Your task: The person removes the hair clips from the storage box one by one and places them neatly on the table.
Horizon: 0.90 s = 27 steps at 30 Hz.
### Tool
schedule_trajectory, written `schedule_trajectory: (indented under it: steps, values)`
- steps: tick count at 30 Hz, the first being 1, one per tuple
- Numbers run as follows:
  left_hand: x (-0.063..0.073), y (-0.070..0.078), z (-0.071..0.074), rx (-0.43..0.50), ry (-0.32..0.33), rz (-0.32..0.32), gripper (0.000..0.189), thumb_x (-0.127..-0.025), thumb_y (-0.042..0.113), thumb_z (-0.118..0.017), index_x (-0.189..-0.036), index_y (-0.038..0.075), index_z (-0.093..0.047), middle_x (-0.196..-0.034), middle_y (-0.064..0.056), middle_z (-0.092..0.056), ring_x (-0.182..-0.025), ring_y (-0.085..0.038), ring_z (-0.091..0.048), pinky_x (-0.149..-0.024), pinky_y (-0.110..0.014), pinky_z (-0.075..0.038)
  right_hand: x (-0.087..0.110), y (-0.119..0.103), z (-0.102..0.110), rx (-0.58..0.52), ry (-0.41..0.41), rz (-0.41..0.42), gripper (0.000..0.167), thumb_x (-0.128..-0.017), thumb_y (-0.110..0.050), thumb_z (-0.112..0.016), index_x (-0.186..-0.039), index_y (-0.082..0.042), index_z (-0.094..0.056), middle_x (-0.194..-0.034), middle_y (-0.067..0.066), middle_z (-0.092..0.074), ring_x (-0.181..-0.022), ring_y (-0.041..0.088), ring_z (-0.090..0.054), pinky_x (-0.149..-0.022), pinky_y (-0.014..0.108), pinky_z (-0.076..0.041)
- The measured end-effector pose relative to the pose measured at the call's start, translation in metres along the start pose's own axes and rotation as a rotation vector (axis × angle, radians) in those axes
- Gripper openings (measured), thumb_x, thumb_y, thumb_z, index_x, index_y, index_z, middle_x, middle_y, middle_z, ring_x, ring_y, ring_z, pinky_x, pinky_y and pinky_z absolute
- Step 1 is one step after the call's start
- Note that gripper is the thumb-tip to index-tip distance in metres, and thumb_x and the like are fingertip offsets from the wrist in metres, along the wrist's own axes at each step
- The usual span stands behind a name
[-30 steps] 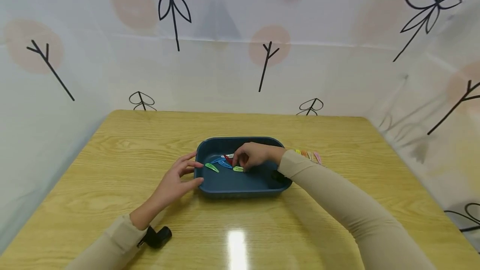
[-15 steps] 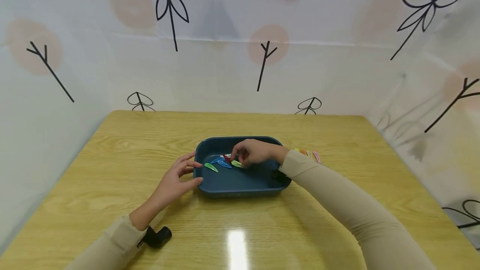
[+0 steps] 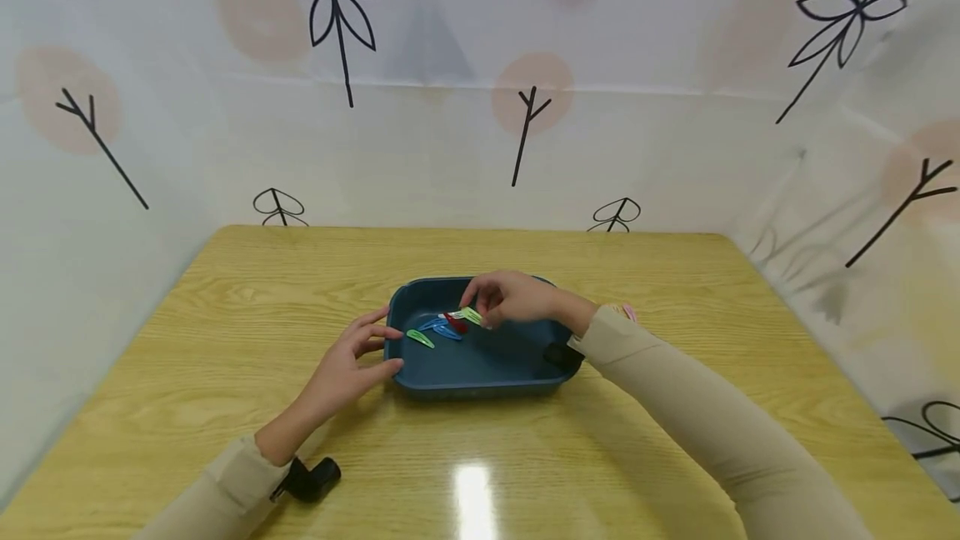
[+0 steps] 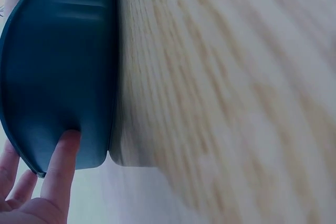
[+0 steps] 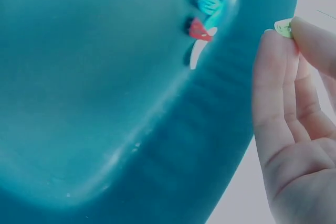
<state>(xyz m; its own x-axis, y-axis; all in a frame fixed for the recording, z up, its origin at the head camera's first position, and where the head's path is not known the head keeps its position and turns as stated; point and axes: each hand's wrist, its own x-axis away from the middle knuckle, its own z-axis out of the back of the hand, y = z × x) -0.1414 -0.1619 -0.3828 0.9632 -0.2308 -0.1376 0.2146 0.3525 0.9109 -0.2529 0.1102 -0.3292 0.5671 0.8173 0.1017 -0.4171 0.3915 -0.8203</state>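
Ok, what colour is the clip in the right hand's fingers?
Yellowish green; the snap hair clip shows best in the head view.

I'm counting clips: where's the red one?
In the head view, the red clip lies in the tray, left of the right hand, by blue clips.

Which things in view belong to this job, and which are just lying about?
Likely the job's:
Yellow-green clip in right hand
Blue tray, touched by left hand
Blue, red, green and white clips inside
Half-hidden clips beside tray

Apparently not:
Patterned backdrop
Black wrist device
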Motion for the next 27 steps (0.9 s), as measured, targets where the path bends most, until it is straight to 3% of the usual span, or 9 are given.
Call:
schedule_trajectory:
  steps: [4, 8, 13, 16, 21, 27]
  values:
    - [-0.001, 0.0, 0.0, -0.006, -0.001, -0.004, 0.033, -0.083, 0.011, -0.071, -0.113, 0.0, -0.061, -0.145, -0.011, -0.032, -0.114, -0.04, -0.05, -0.086, -0.042, -0.049, 0.007, -0.006, 0.003, -0.014, 0.055, -0.007, 0.027, -0.085, 0.005, -0.061, -0.111, -0.001, -0.059, -0.08, 0.008, -0.056, -0.069, 0.021, -0.055, -0.072, 0.053, -0.048]
    - [-0.002, -0.001, 0.0, -0.007, -0.004, -0.002, 0.034, -0.083, 0.011, -0.071, -0.113, 0.0, -0.061, -0.145, -0.01, -0.033, -0.114, -0.039, -0.05, -0.086, -0.043, -0.049, 0.017, -0.01, 0.01, -0.02, 0.112, -0.004, 0.027, -0.085, 0.004, -0.062, -0.111, 0.0, -0.059, -0.08, 0.009, -0.056, -0.07, 0.022, -0.055, -0.072, 0.05, -0.05]
    - [-0.001, -0.001, 0.001, 0.007, -0.005, 0.006, 0.034, -0.083, 0.011, -0.071, -0.113, 0.0, -0.061, -0.145, -0.01, -0.032, -0.114, -0.039, -0.05, -0.086, -0.043, -0.049, 0.031, -0.014, 0.02, -0.018, 0.174, -0.012, 0.026, -0.086, 0.003, -0.061, -0.112, 0.0, -0.059, -0.08, 0.01, -0.056, -0.073, 0.033, -0.055, -0.068, 0.039, -0.052]
    - [0.0, 0.0, 0.001, 0.008, -0.003, 0.007, 0.034, -0.083, 0.012, -0.071, -0.113, 0.0, -0.061, -0.146, -0.009, -0.031, -0.115, -0.038, -0.05, -0.086, -0.042, -0.049, 0.039, -0.014, 0.027, -0.031, 0.216, -0.045, 0.027, -0.086, 0.002, -0.06, -0.113, -0.001, -0.058, -0.081, 0.011, -0.056, -0.075, 0.039, -0.054, -0.069, 0.04, -0.052]
    - [0.0, -0.001, 0.002, 0.004, -0.005, 0.005, 0.034, -0.083, 0.012, -0.071, -0.113, 0.0, -0.061, -0.145, -0.01, -0.032, -0.114, -0.038, -0.05, -0.086, -0.042, -0.049, 0.055, -0.009, 0.036, -0.043, 0.296, -0.095, 0.029, -0.086, 0.002, -0.061, -0.114, -0.001, -0.058, -0.084, 0.012, -0.056, -0.075, 0.03, -0.056, -0.073, 0.048, -0.051]
    - [0.0, -0.001, 0.001, 0.0, -0.01, 0.004, 0.034, -0.083, 0.012, -0.071, -0.113, 0.0, -0.061, -0.145, -0.01, -0.032, -0.114, -0.038, -0.05, -0.087, -0.042, -0.049, 0.075, -0.001, 0.041, -0.041, 0.375, -0.138, 0.029, -0.086, 0.001, -0.062, -0.114, -0.002, -0.059, -0.085, 0.013, -0.056, -0.077, 0.027, -0.055, -0.073, 0.039, -0.052]
